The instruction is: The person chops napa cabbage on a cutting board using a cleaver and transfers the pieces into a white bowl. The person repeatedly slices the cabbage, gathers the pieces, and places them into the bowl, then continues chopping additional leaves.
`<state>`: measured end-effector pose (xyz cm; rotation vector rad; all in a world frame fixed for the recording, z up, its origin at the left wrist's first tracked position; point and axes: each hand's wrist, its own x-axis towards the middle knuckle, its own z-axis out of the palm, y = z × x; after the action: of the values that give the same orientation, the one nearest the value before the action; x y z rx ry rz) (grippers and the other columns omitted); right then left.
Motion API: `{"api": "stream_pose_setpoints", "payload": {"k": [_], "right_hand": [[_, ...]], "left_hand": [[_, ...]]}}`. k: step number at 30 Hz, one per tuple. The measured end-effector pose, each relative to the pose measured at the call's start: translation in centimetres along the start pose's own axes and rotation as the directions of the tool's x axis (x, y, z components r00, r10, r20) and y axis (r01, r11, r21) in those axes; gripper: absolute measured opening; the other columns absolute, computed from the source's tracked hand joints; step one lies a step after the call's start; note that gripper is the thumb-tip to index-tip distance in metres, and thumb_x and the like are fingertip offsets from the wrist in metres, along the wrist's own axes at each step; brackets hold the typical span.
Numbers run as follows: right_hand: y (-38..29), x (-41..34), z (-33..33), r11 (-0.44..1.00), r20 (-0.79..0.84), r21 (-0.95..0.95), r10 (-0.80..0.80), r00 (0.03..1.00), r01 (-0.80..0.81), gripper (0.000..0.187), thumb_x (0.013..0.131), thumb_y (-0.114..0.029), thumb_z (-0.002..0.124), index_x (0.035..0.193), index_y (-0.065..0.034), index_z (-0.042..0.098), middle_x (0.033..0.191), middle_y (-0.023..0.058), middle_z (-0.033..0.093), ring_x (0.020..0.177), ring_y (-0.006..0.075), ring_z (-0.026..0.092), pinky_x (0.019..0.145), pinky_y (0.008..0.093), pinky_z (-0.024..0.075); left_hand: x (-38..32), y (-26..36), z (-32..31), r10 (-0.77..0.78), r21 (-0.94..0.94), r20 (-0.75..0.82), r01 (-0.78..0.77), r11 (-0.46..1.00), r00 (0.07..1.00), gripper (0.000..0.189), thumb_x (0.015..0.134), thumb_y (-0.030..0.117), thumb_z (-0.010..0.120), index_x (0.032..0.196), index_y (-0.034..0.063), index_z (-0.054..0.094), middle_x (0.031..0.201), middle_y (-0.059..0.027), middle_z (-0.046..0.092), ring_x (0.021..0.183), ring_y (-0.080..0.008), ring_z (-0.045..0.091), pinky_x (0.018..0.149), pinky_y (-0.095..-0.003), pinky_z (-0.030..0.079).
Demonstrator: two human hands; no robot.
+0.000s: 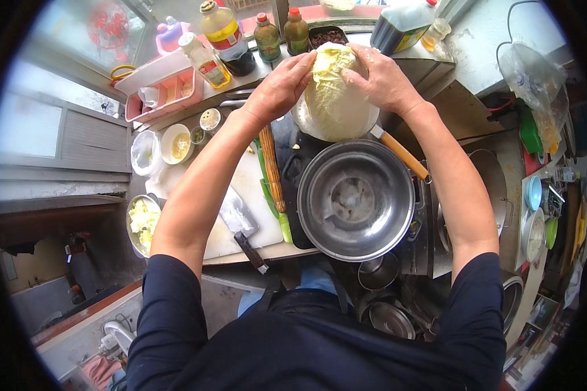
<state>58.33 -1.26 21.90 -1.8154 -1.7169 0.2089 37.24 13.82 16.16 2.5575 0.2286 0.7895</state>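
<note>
Beyond the steel basin, my left hand (283, 85) and my right hand (386, 78) hold a napa cabbage (331, 73) from either side, near its leafy top. The cabbage's lower part lies against a pale round surface (357, 119); whether that is a bowl cannot be made out. Just nearer to me is the wide steel basin (354, 195), with no food in it. A wooden-handled utensil (402, 154) rests beside the basin's rim, below my right forearm. To the left, a cleaver (237, 215) lies on a white cutting board (269, 229).
A green onion (284, 227) and a bundled-stick brush (270, 168) lie along the board's right side. Chopped cabbage fills a bowl (133, 239) at left. Sauce bottles (266, 41) and a pink seasoning box (176, 100) line the back ledge. The cleaver's handle overhangs the front edge.
</note>
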Motion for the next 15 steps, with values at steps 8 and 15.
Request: {"api": "stream_pose_setpoints", "payload": {"k": [8, 15], "right_hand": [[5.3, -2.6, 2.7, 0.766, 0.23, 0.556, 0.231, 0.945, -0.322, 0.091, 0.094, -0.049, 0.071, 0.162, -0.0045, 0.03, 0.153, 0.0184, 0.05, 0.145, 0.0266, 0.044, 0.119, 0.0398, 0.0367], [3.3, -4.7, 4.0, 0.583, 0.249, 0.699, 0.346, 0.905, -0.415, 0.073, 0.094, -0.028, 0.078, 0.154, -0.0037, 0.045, 0.142, 0.0101, 0.058, 0.127, 0.0199, 0.058, 0.109, 0.0345, 0.0445]], "left_hand": [[-1.8, 0.8, 2.6, -0.498, -0.57, 0.197, 0.512, 0.643, 0.845, 0.081, 0.1, 0.046, 0.065, 0.158, 0.0007, 0.034, 0.154, -0.0214, 0.05, 0.14, -0.0292, 0.051, 0.118, -0.0406, 0.038], [-1.1, 3.4, 4.9, -0.56, -0.591, -0.033, 0.436, 0.679, 0.828, 0.074, 0.082, 0.035, 0.079, 0.137, -0.0043, 0.049, 0.126, -0.0258, 0.068, 0.12, -0.0333, 0.067, 0.103, -0.0432, 0.052]]}}
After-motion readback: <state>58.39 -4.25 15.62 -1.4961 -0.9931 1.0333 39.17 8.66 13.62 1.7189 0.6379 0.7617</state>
